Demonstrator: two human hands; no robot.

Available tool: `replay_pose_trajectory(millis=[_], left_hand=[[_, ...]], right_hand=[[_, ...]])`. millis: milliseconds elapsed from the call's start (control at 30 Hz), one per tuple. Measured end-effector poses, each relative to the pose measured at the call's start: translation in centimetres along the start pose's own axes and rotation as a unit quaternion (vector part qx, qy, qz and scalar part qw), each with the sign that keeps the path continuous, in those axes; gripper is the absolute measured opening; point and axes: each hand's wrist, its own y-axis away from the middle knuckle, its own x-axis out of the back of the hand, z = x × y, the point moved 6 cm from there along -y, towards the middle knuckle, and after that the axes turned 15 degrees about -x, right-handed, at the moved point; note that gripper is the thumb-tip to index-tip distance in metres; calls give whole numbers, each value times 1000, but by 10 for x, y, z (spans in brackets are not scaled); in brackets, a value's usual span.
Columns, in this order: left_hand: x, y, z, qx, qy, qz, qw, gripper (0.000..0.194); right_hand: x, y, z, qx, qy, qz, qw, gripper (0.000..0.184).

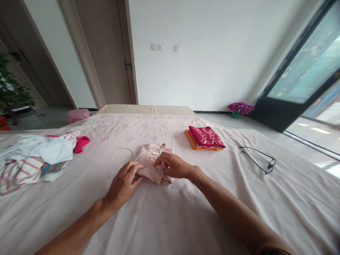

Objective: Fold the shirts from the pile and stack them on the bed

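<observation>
A pale pink garment [149,166], folded into a small bundle with a white drawstring and a neck label showing, lies on the pink bedsheet [148,216]. At its left edge my left hand [124,182] grips the cloth between thumb and fingers. My right hand [174,165] is over the garment's right half, fingers curled onto the fabric near the label; its fingertips are partly hidden. The white cord trails to the left, onto the sheet. Behind and to the right sits a folded stack, with a red lettered cloth [206,137] over an orange cloth [190,141].
On the left is a loose heap of clothes [37,156], white, striped and red. Black-framed glasses [271,164] rest on the sheet at right. Beyond the bed stand a pink stool [78,115], a purple flower pot [239,109] and a white wall [207,67].
</observation>
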Motion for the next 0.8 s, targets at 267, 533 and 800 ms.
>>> replay_pose_trajectory(millis=[267, 533, 800], left_hand=[[-2, 4, -7, 52, 42, 7, 998, 24], [-2, 7, -20, 121, 72, 33, 989, 24], [5, 2, -12, 135, 17, 22, 990, 23]], right_hand=[[-16, 25, -14, 48, 40, -12, 998, 45], [10, 7, -5, -42, -46, 158, 985, 18], [15, -13, -29, -72, -49, 149, 985, 13]])
